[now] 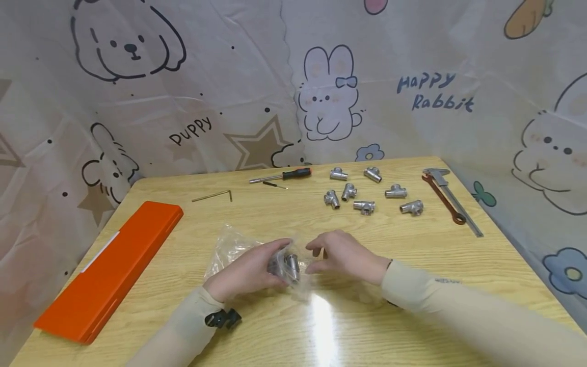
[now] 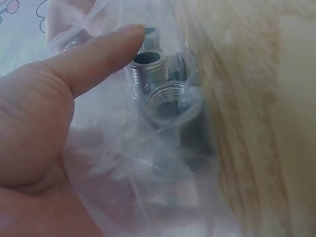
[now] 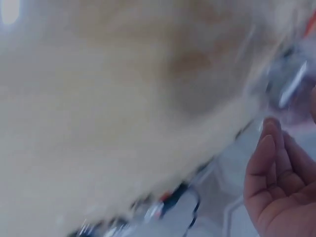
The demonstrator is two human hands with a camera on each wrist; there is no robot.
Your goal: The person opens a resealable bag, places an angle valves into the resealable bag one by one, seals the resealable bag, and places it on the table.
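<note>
My left hand (image 1: 249, 267) grips a clear plastic bag (image 1: 228, 245) just above the table. Shiny metal threaded pipe fittings (image 1: 292, 265) lie inside the bag, close to the thumb and fingertips. In the left wrist view, the thumb lies along the plastic beside a threaded fitting end (image 2: 150, 69); the other fingers are mostly hidden. To the right of the bag is my right hand (image 1: 346, 257), its fingers loosely bent and thumb apart, with nothing held between them. The blurred right wrist view also shows this hand (image 3: 281, 190) beside the bag.
Several loose tee fittings (image 1: 364, 207) lie at the back right. Beyond them are a caliper (image 1: 454, 201) and a reddish wrench (image 1: 444, 200). A screwdriver (image 1: 297, 174), a small thin tool (image 1: 275, 185) and a hex key (image 1: 211, 196) lie at the back. An orange case (image 1: 119, 265) is on the left.
</note>
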